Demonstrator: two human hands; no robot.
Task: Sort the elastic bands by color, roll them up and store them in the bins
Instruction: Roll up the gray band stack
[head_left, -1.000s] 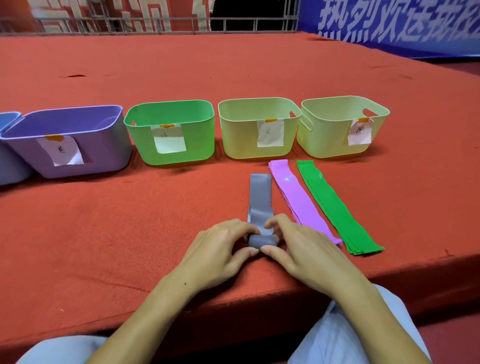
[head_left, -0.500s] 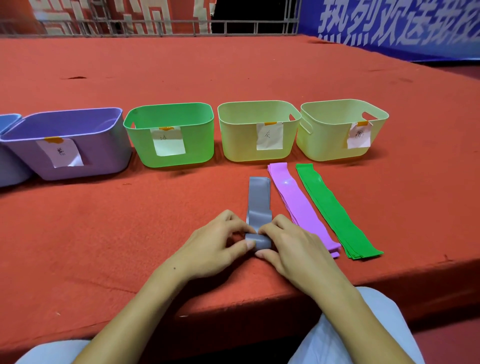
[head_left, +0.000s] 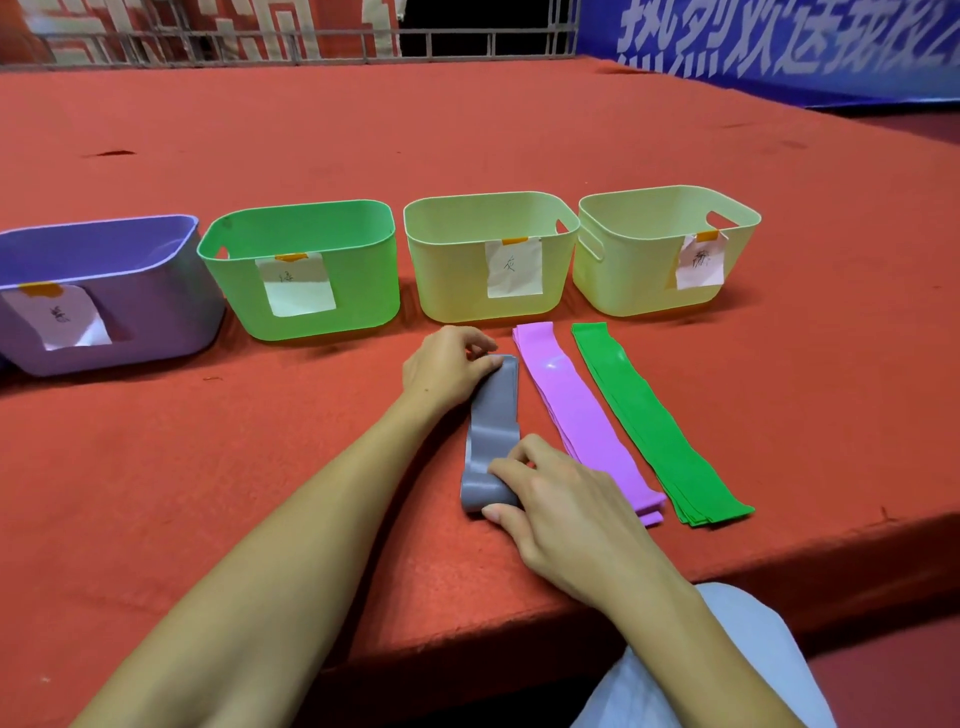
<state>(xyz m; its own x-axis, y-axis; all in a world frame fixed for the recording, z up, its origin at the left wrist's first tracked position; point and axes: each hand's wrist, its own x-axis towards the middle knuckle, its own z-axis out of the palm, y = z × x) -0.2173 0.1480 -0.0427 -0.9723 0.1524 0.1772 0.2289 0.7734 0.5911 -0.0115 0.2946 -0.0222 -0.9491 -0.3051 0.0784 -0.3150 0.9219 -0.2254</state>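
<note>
Pinning grey band (head_left: 493, 410) far end, L hand (head_left: 447, 366), R hand (head_left: 561, 512) on roll

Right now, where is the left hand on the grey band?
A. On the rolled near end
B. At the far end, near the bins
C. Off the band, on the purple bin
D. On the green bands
B: the left hand pins the far end of the grey band, while the right hand holds the rolled near end.

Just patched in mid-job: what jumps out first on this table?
Front and centre, two bare hands work a grey band: the left hand pins its far end, the right hand holds the rolled near end by the table edge. Right of it lie flat pink bands and green bands. Behind stands a row of labelled bins: purple, green, and two pale yellow.
</note>
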